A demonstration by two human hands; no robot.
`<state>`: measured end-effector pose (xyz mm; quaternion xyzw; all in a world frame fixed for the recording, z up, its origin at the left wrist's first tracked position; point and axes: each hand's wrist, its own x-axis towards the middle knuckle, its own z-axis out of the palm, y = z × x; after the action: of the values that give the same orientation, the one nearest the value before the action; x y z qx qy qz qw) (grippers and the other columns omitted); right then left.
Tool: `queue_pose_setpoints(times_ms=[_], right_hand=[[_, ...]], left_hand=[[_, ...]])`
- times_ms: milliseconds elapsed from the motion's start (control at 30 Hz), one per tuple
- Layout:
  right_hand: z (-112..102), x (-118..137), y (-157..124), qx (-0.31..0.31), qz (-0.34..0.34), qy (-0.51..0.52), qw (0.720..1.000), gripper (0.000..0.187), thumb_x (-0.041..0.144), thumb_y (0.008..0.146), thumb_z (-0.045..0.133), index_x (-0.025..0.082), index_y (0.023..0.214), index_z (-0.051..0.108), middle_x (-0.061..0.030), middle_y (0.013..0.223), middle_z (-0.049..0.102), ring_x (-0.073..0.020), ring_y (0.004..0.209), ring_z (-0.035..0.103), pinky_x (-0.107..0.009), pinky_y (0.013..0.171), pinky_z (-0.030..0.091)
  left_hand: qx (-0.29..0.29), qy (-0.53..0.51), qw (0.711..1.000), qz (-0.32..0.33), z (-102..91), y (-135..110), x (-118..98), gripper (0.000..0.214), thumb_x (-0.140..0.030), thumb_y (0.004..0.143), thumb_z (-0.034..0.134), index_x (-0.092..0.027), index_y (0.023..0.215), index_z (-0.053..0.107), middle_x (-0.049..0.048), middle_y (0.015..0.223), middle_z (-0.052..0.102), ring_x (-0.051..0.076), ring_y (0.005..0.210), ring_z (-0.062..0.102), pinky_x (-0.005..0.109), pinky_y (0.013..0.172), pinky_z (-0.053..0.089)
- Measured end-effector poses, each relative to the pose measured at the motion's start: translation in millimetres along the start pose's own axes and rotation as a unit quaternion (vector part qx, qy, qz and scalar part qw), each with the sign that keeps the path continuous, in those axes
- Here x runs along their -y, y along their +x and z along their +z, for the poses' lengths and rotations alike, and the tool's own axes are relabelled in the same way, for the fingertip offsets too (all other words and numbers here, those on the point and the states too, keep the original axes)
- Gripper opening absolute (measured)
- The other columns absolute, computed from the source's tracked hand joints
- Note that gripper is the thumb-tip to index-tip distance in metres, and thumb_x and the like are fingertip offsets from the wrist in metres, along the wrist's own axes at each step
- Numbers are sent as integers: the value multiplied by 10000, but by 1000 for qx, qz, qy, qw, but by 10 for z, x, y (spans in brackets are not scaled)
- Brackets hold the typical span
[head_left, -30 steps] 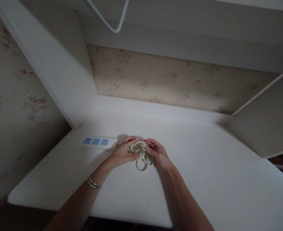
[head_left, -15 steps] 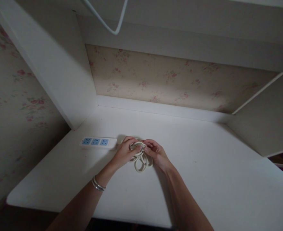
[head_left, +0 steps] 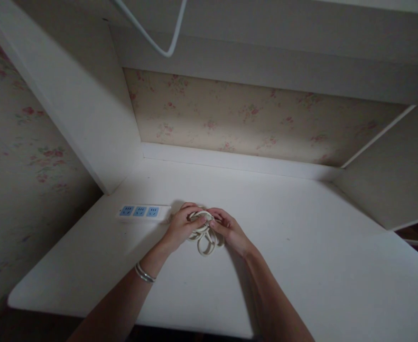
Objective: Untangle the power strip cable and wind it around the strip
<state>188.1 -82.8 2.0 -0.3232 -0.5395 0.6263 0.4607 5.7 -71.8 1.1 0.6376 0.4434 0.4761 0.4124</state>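
A white power strip (head_left: pixel 162 213) with blue sockets lies on the white desk, left of my hands. Its off-white power cord (head_left: pixel 206 243) is bunched in several loops between my two hands, just above or on the desktop. My left hand (head_left: pixel 183 224) is closed round the left side of the bundle, thumb across the top. From the right, my right hand (head_left: pixel 230 230) pinches the cord, its thumb near my left thumb. The fingers and upper loops hide the cord's end. Two silver bangles (head_left: pixel 145 272) circle my left wrist.
The white desk (head_left: pixel 301 266) meets a low back ledge (head_left: pixel 237 161) and a flowered wall (head_left: pixel 216 114). Side panels rise left (head_left: pixel 88 118) and right (head_left: pixel 394 175). Overhead are a shelf (head_left: pixel 265 61) and a bent white rod or cable (head_left: pixel 166 53).
My right thumb and fingers have shifted slightly left over the cord bundle. The view has moved a little; the power strip lies as before.
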Motion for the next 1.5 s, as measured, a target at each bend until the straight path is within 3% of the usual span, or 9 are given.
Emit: queue_pose_setpoints(times_ms=[133, 300, 500, 733, 1000, 1267, 1500], right_hand=[[-12, 17, -19, -12, -6, -48, 999, 366, 357, 763, 726, 262, 1105, 637, -36, 1020, 676, -192, 927, 601, -351, 861, 468], [-6, 62, -41, 9, -28, -89, 996, 388, 388, 780, 700, 254, 1144, 670, -57, 1077, 655, -217, 973, 590, -367, 870, 460], [29, 47, -50, 2, -36, -73, 997, 373, 382, 753, 725, 295, 1114, 694, -35, 960, 607, -199, 904, 577, -337, 801, 475], [77, 2, -51, -37, -49, -69, 996, 323, 356, 738, 741, 300, 1056, 719, -23, 870, 551, -174, 804, 543, -301, 694, 461], [76, -19, -25, -85, -86, -128, 984, 205, 346, 750, 735, 278, 943, 741, -28, 856, 586, -182, 819, 546, -320, 724, 436], [128, -21, -17, -152, -106, -180, 966, 163, 362, 760, 707, 225, 844, 733, -13, 765, 574, -153, 718, 545, -297, 654, 430], [112, -4, -4, -184, -123, -246, 944, 161, 366, 819, 650, 239, 873, 734, -19, 787, 610, -156, 748, 580, -296, 700, 460]], left_hand=[[2, -12, 1000, -11, -7, -12, 9, 271, -382, 749, 714, -199, 949, 716, 60, 1037, 574, 204, 968, 564, 295, 856, 458], [26, -25, 999, -9, -30, -10, 22, 281, -395, 742, 718, -203, 947, 719, 57, 1024, 574, 203, 954, 568, 296, 840, 463], [37, -37, 999, -3, -69, 1, 55, 301, -381, 703, 758, -207, 947, 728, 68, 1058, 577, 221, 1007, 564, 324, 886, 454], [84, -52, 995, 4, -106, -8, -46, 274, -355, 753, 720, -216, 990, 724, 77, 1051, 638, 226, 996, 590, 353, 902, 453], [52, -12, 997, 55, -70, -15, -7, 196, -340, 805, 673, -224, 951, 734, 63, 967, 652, 196, 924, 604, 332, 879, 457], [20, 57, 995, 81, -15, -11, -36, 168, -303, 841, 631, -211, 930, 739, 55, 890, 653, 177, 883, 597, 295, 808, 471], [14, 68, 995, 74, -4, 21, 22, 205, -296, 880, 566, -220, 990, 722, 60, 1002, 655, 180, 980, 592, 308, 893, 460]])
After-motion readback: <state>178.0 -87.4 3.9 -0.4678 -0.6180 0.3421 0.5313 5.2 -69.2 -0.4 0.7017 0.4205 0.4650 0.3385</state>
